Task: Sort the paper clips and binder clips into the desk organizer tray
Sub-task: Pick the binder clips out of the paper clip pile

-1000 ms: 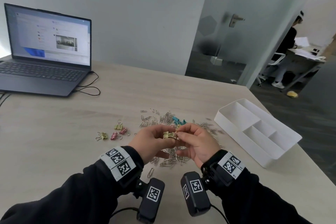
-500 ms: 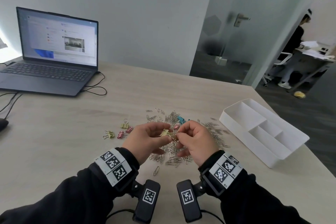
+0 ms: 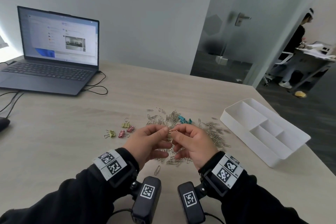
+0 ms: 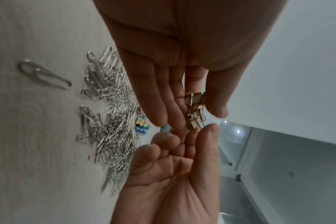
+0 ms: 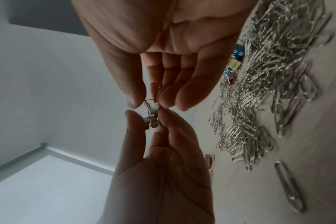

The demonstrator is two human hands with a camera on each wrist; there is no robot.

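Two small yellow binder clips (image 4: 194, 110) hang hooked together above the table. My left hand (image 3: 161, 132) pinches the upper clip (image 4: 195, 99) between thumb and forefinger. My right hand (image 3: 179, 133) pinches the other clip (image 5: 153, 104) the same way. Both hands hover over a spread pile of silver paper clips (image 3: 214, 132). More binder clips lie loose: teal ones (image 3: 183, 119) at the pile's far edge, yellow (image 3: 125, 124) and pink (image 3: 123, 133) ones to the left. The white organizer tray (image 3: 243, 143) sits to the right, and the compartments I can see hold nothing.
An open laptop (image 3: 54, 51) with cables (image 3: 94, 89) stands at the far left, and a dark mouse (image 3: 2, 123) at the left edge. The table's right edge runs just past the tray. A person stands at a desk beyond the glass door (image 3: 292, 45).
Both hands stay together over the pile and keep pinching the joined yellow clips, which have turned slightly between the fingers. The head view has shifted a little to the left.
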